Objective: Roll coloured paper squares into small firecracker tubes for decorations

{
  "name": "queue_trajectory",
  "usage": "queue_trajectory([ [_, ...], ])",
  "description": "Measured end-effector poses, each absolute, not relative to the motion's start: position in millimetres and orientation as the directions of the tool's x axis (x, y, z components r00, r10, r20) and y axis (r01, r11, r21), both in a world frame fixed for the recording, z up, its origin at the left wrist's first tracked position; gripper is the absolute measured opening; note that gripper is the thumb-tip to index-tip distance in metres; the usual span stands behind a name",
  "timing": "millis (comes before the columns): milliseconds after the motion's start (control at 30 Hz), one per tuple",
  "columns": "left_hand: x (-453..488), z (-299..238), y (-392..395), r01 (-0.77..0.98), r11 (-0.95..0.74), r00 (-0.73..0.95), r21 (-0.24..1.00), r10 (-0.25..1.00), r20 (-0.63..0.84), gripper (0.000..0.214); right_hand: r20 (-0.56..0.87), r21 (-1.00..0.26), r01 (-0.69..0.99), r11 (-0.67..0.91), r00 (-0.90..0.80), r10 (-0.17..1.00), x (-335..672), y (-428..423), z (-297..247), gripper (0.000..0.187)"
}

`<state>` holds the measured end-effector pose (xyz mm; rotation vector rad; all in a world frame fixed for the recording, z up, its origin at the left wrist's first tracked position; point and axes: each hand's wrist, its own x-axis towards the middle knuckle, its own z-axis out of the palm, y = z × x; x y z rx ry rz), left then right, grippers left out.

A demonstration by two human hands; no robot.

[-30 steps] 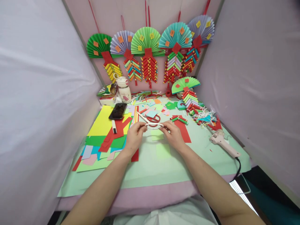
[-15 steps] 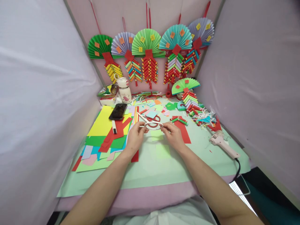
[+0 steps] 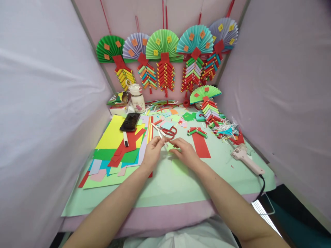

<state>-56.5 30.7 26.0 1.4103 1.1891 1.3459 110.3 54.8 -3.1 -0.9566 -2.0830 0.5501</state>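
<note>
My left hand (image 3: 153,151) pinches a thin white strip (image 3: 166,143) between thumb and fingertips, above the middle of the table. My right hand (image 3: 185,151) is close beside it, thumb and fingers apart, fingertips almost at the strip; whether they touch it I cannot tell. Just beyond the hands lies a pair of red-handled scissors (image 3: 172,132), partly hidden. Under the right fingers is a pale green paper piece (image 3: 181,166). To the right, small red and green paper rolls (image 3: 197,132) rest in a V on a red paper strip (image 3: 201,146).
Coloured paper sheets (image 3: 106,137) cover the left side, with a black phone (image 3: 130,122) and a white cutter (image 3: 126,139) on top. A glue gun (image 3: 247,160) lies right, near paper scraps (image 3: 227,129). Behind stand a bottle (image 3: 137,100) and hanging paper fans (image 3: 162,44).
The white strip was bent into a loop between both hands. Now the loop is gone, the right hand's fingers have spread, and the hands are closer together.
</note>
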Motion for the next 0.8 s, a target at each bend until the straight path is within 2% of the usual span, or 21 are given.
queue_trajectory([
  [100,-64,29,30,0.221,-0.256,-0.077,0.941,0.957,0.279,0.027,0.405,-0.609,0.531,0.589,-0.431,0.807,117,61,-6,0.041],
  [233,-69,31,30,0.536,-0.241,0.036,0.809,0.964,0.264,0.023,0.316,-0.485,0.567,0.666,-0.596,0.738,123,65,-13,0.039],
  [400,-67,26,32,0.642,-0.298,0.161,0.706,0.953,0.256,0.023,0.235,-0.432,0.568,0.7,-0.678,0.696,128,59,-12,0.037],
  [500,-67,24,33,0.699,-0.34,0.223,0.629,0.94,0.26,0.024,0.221,-0.459,0.547,0.7,-0.693,0.686,132,56,-6,0.031],
  [600,-66,23,34,0.783,-0.386,0.276,0.488,0.918,0.284,0.026,0.289,-0.509,0.575,0.64,-0.587,0.756,132,55,0,0.023],
  [700,-63,21,33,0.835,-0.417,0.323,0.359,0.9,0.294,0.024,0.384,-0.666,0.53,0.525,-0.361,0.85,127,56,4,0.02],
  [800,-58,18,33,0.85,-0.443,0.366,0.285,0.886,0.285,0.022,0.369,-0.82,0.38,0.428,-0.22,0.903,121,56,3,0.02],
])
